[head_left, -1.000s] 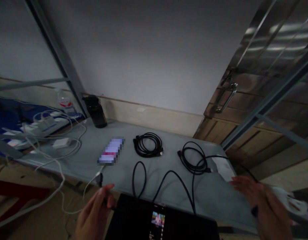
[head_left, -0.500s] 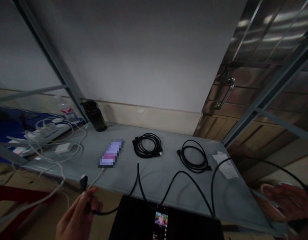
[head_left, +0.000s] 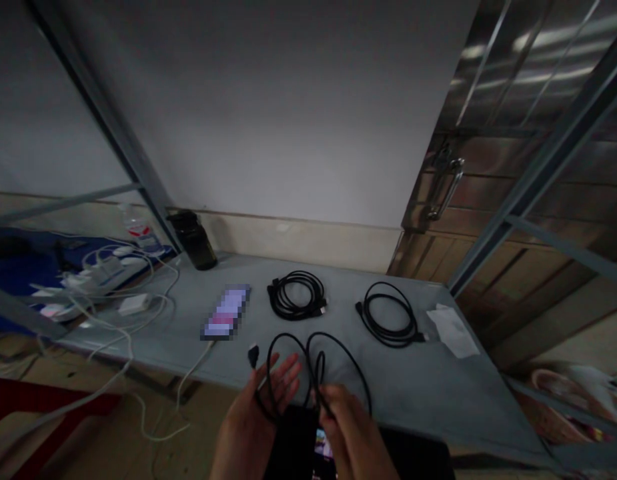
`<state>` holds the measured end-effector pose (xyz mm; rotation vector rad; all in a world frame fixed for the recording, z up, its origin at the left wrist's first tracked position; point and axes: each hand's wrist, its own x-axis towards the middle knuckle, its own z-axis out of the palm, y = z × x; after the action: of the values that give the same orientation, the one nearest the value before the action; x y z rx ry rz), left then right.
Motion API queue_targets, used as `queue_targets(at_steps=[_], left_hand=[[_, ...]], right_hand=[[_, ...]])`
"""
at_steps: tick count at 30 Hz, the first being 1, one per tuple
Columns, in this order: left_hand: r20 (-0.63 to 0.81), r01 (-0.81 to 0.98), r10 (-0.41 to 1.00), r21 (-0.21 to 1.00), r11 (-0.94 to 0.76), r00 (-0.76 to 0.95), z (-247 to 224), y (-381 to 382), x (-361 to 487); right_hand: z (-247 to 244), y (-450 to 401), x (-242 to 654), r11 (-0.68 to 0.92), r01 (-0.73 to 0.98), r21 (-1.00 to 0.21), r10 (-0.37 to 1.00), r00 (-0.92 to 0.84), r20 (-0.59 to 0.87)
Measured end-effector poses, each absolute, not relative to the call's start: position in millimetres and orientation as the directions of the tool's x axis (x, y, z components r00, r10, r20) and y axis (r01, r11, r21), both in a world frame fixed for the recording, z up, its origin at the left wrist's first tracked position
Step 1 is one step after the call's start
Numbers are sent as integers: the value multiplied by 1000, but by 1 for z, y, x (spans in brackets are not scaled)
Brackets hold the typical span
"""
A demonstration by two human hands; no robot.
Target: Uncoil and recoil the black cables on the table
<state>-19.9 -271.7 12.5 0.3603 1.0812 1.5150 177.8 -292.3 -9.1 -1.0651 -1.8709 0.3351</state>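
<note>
A loose black cable [head_left: 367, 383] hangs in loops between my two hands, above the near edge of the table. My left hand [head_left: 255, 417] holds its end in the crook of the thumb, palm turned up and fingers partly spread; the plug [head_left: 253, 355] sticks up past the thumb. My right hand [head_left: 355, 427] pinches the same cable between thumb and fingers, close to the left. Beyond them on the table lie two coiled black cables, one in the middle [head_left: 275, 303] and one on the right [head_left: 365, 313].
On the grey table [head_left: 333, 293] lie a phone [head_left: 225, 312] on a white cord, a dark bottle [head_left: 193, 240] and a white paper [head_left: 453, 331]. White cords and a power strip [head_left: 105, 273] sit at left. Below my hands is a dark surface with a small lit screen [head_left: 323, 447].
Both hands have come together in front of me, the left moving right and the right moving in from the far right edge. The stretched cable now hangs in loops between them.
</note>
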Motion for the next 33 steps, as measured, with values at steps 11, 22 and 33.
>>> queue_targets(at_steps=[11,22,33], left_hand=[[-360,-650,933,709,274,1,27,-262,-12],[-24,-405,998,913,46,59,64,-218,-18],[345,417,887,886,-201,-306,9,-70,-60]], right_hand=[[-60,-285,141,562,607,-562,815,-288,503],[2,-221,159,782,611,-127,581,-637,507],[4,-82,130,629,772,-95,732,-548,404]])
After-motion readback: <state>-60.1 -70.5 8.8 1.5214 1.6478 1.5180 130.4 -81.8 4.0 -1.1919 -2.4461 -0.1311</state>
